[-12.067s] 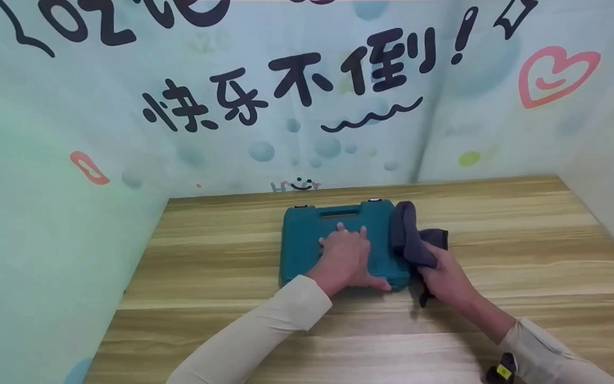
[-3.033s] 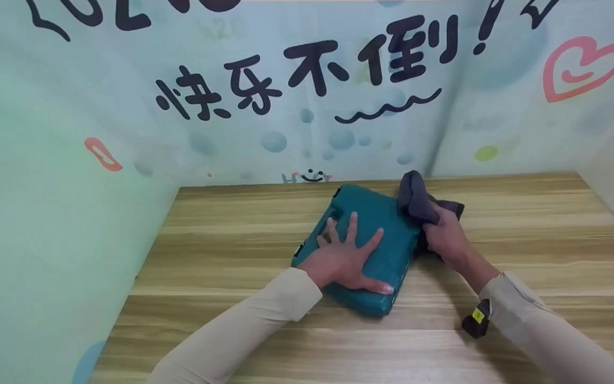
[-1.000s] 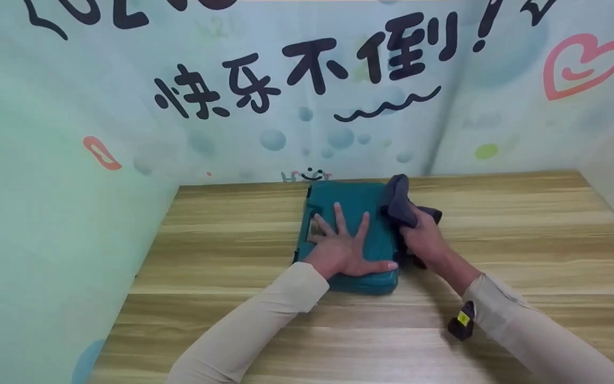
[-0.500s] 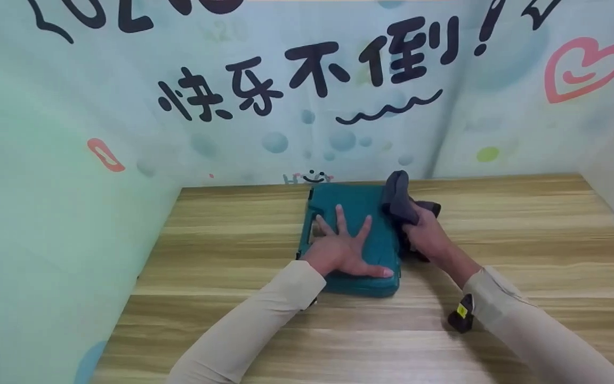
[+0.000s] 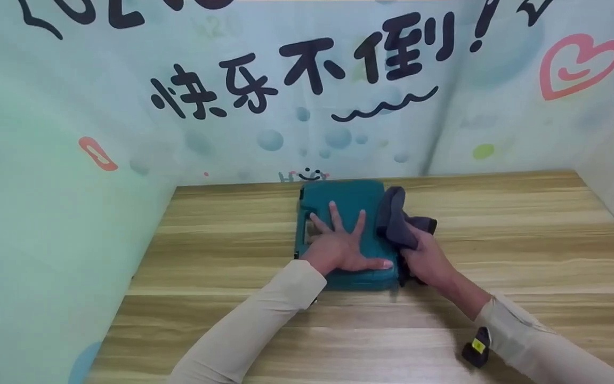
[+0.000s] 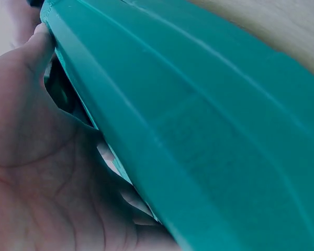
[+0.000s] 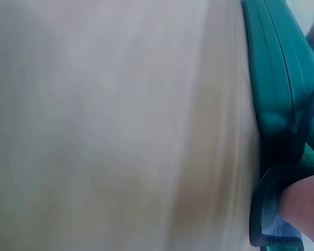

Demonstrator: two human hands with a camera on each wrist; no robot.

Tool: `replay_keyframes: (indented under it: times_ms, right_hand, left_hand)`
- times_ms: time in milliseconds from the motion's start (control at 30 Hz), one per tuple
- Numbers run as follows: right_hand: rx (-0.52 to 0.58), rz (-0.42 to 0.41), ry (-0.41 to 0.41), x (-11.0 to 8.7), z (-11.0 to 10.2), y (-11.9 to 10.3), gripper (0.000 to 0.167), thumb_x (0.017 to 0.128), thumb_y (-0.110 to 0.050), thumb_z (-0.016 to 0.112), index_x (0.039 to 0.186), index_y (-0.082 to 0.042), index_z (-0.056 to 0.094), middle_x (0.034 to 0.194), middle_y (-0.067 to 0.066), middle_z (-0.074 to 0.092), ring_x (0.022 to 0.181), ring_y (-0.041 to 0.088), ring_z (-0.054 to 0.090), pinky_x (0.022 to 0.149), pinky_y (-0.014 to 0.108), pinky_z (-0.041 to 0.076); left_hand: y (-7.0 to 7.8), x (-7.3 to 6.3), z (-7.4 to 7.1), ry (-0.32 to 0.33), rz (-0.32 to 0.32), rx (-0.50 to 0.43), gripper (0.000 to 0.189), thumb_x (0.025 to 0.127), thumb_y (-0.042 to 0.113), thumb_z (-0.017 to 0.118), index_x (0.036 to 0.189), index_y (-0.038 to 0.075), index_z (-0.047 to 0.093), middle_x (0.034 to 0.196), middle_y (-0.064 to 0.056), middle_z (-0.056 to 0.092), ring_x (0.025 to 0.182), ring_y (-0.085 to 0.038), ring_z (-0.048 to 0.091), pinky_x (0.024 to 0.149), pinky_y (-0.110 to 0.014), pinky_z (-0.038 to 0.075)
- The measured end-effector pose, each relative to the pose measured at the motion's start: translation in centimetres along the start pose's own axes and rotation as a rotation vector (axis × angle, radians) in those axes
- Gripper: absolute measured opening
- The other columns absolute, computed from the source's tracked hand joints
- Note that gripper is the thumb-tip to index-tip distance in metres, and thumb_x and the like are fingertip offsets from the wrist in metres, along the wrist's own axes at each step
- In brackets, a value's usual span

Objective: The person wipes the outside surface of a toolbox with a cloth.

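A teal plastic carrying case [image 5: 357, 194] lies flat near the back of the table, its handle cutout facing left. My left hand [image 5: 339, 250] rests on its top with the fingers spread and straight, the thumb reaching the near right corner. The left wrist view shows the palm [image 6: 52, 172] against the case's teal shell [image 6: 199, 115]. In my right hand [image 5: 427, 258] is a folded dark grey cloth [image 5: 395, 216], gripped and held against the case's right side. The right wrist view catches the cloth's dark edge [image 7: 269, 209] beside the case's seamed side [image 7: 277, 68].
The wood-grain table [image 5: 221, 325] stretches around the case. A printed backdrop [image 5: 221, 144] rises right behind the case, and pale walls stand left and right. A small black device with a yellow label [image 5: 477, 346] hangs at the right wrist.
Since the earliest frame, the case has turned so its handle side faces left instead of back. In the last half second, the right hand and cloth slid nearer along its right side.
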State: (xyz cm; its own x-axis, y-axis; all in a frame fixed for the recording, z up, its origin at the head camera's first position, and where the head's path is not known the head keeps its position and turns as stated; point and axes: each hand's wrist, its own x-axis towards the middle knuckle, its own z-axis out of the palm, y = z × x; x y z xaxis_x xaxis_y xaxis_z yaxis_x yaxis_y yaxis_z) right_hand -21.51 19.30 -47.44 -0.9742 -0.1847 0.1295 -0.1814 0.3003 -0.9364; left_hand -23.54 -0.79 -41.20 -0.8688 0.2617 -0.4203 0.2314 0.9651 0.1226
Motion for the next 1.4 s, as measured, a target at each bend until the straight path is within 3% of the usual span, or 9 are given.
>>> replay_keyframes:
  times_ms: [167,333,533,733,933,1167,1400]
  right_hand:
    - [-0.01,0.007,0.026,-2.0,0.9,-0.7,0.065,0.085,0.019,0.048,0.147,-0.001,0.053,0.13,0.015,0.061,0.114,0.025,0.053,0.099,0.03,0.039]
    - [0.036,0.032,0.028,-3.6,1.5,-1.3,0.067,0.087,0.02,0.048,0.15,-0.002,0.049,0.136,0.014,0.058,0.116,0.024,0.049,0.096,0.025,0.037]
    - [0.066,0.051,0.032,-4.2,1.5,-1.4,0.07,0.085,0.02,0.047,0.152,-0.002,0.046,0.138,0.015,0.056,0.114,0.025,0.049,0.092,0.026,0.038]
    - [0.063,0.087,0.015,-3.9,1.1,-1.4,0.065,0.088,0.018,0.046,0.15,-0.001,0.048,0.139,0.014,0.055,0.116,0.024,0.049,0.096,0.026,0.039]
    - [0.036,0.068,-0.004,-3.1,0.6,-1.0,0.066,0.087,0.019,0.046,0.15,0.0,0.047,0.14,0.016,0.055,0.115,0.027,0.05,0.095,0.028,0.039]
    - [-0.007,0.001,-0.027,-1.1,-0.2,-0.4,0.064,0.085,0.018,0.048,0.147,0.001,0.052,0.13,0.018,0.06,0.109,0.029,0.054,0.089,0.029,0.043]
    - [0.024,0.023,-0.017,0.5,-0.9,0.2,0.06,0.087,0.016,0.049,0.145,0.002,0.053,0.126,0.018,0.06,0.108,0.028,0.053,0.092,0.03,0.041]
  left_hand:
    - [0.1,-0.1,0.0,0.012,-0.004,0.002,0.121,0.073,0.096,0.043,0.162,0.035,-0.011,0.162,-0.025,-0.023,0.139,-0.066,-0.01,0.099,-0.072,0.036]
    - [0.3,-0.1,-0.1,0.012,-0.016,0.009,0.12,0.074,0.094,0.047,0.162,0.036,-0.01,0.161,-0.025,-0.024,0.139,-0.065,-0.011,0.099,-0.072,0.037]
    - [0.2,-0.1,-0.1,0.008,-0.016,0.011,0.121,0.073,0.095,0.046,0.162,0.036,-0.011,0.161,-0.026,-0.026,0.139,-0.065,-0.013,0.099,-0.072,0.036]
    - [-0.6,-0.9,-0.5,-0.031,0.051,0.01,0.12,0.074,0.093,0.05,0.161,0.037,-0.011,0.162,-0.021,-0.027,0.138,-0.064,-0.016,0.098,-0.068,0.04]
    - [-1.2,-1.9,-0.6,-0.054,0.128,0.081,0.124,0.076,0.078,0.071,0.162,0.038,-0.009,0.163,-0.02,-0.023,0.139,-0.064,-0.014,0.093,-0.056,0.05]
    - [-1.6,-2.3,-0.6,-0.048,0.132,0.075,0.121,0.078,0.065,0.079,0.163,0.04,-0.004,0.164,-0.02,-0.021,0.14,-0.064,-0.012,0.09,-0.054,0.053]
    - [-1.5,-1.9,-0.4,-0.039,0.136,0.06,0.121,0.077,0.066,0.079,0.163,0.042,-0.002,0.165,-0.019,-0.021,0.14,-0.063,-0.013,0.091,-0.055,0.052]
